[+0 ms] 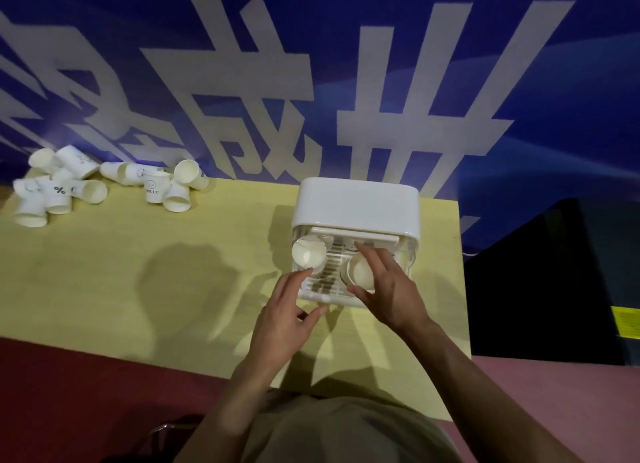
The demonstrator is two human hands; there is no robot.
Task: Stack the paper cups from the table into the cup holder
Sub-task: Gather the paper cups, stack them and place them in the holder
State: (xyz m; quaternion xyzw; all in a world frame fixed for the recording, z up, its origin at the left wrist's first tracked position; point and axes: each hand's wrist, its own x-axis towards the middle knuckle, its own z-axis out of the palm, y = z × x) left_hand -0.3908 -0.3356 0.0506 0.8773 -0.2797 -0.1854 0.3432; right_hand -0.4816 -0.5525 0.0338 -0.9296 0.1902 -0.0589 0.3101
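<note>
The right hand (388,289) curls round a light, easily crushed paper cup (360,273) in the cup holder (356,202), best held gently by its sides, while the left hand (287,310) hovers relaxed, loose cups (59,188) lying far left.

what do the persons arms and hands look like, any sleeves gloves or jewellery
Both arms are bare from the wrist to as far up as the head view shows; no sleeve edge is visible. The left hand and the right hand wear no gloves, and no rings, watch or bracelets show. Lower in the frame the person wears a plain khaki-beige garment with no visible markings.
</note>
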